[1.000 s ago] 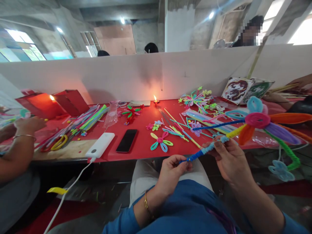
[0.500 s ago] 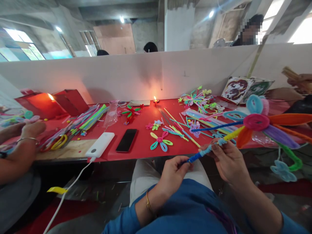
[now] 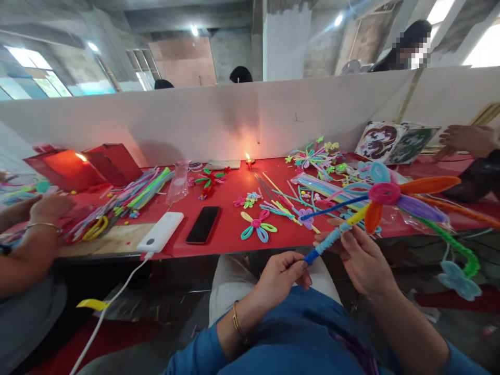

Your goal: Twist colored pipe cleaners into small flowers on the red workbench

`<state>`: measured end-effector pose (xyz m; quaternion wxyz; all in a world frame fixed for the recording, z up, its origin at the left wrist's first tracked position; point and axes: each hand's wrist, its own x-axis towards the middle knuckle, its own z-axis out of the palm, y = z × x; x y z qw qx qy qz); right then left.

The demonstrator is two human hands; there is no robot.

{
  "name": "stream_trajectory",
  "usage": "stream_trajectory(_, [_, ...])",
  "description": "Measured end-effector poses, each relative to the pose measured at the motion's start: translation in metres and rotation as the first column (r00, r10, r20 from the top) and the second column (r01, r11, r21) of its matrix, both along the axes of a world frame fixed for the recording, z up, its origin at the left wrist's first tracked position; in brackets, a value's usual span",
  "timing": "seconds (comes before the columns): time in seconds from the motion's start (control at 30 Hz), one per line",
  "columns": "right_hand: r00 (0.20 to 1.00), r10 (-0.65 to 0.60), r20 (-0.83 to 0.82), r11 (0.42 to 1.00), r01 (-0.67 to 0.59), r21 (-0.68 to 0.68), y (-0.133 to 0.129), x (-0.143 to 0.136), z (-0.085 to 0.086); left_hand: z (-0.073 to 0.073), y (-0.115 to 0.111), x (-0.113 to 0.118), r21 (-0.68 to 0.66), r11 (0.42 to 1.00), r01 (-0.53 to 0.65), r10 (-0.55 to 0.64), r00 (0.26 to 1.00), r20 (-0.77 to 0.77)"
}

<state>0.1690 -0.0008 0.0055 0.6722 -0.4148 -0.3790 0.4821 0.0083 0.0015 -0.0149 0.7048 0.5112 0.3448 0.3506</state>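
Note:
A pipe-cleaner flower (image 3: 385, 194) with a pink centre and blue, orange and purple petals tops a stem wrapped in blue and light blue. My left hand (image 3: 287, 271) pinches the dark blue lower end of this stem. Higher up, my right hand (image 3: 363, 255) grips the stem just below its yellow part, thumb on the light blue wrapping. A green twisted strand with a light blue butterfly shape (image 3: 460, 280) hangs from the flower on the right. On the table before my hands lies a smaller pipe-cleaner flower (image 3: 256, 224).
A lit candle (image 3: 249, 161) burns at the back of the red table. A black phone (image 3: 203, 225) and a white power bank (image 3: 161, 233) with a cable lie left of centre. Bundles of pipe cleaners (image 3: 144, 195) lie around. Other people's hands (image 3: 469, 140) work at both sides.
The flower has swung left and slightly down, its stem now steeper. My right hand has shifted a little left. The co-worker's hand at the right has moved left with the sticks.

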Motion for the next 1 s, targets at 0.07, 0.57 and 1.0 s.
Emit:
stream_trajectory(0.07, [1.0, -0.006, -0.022, 1.0, 0.006, 0.016, 0.002, 0.002, 0.002, -0.002, 0.0, -0.001, -0.015, 1.0, 0.001, 0.0, 1.0, 0.011])
stream_trajectory(0.57, [0.984, -0.127, -0.123, 0.981, 0.142, 0.13, 0.008, 0.013, 0.003, -0.002, -0.005, 0.0, 0.049, 0.999, -0.013, 0.014, 1.0, -0.027])
stream_trajectory(1.0, [0.985, 0.14, 0.102, 0.989, -0.134, -0.057, -0.002, 0.002, -0.012, -0.002, -0.001, 0.003, -0.005, 1.0, -0.024, 0.024, 1.0, 0.0])
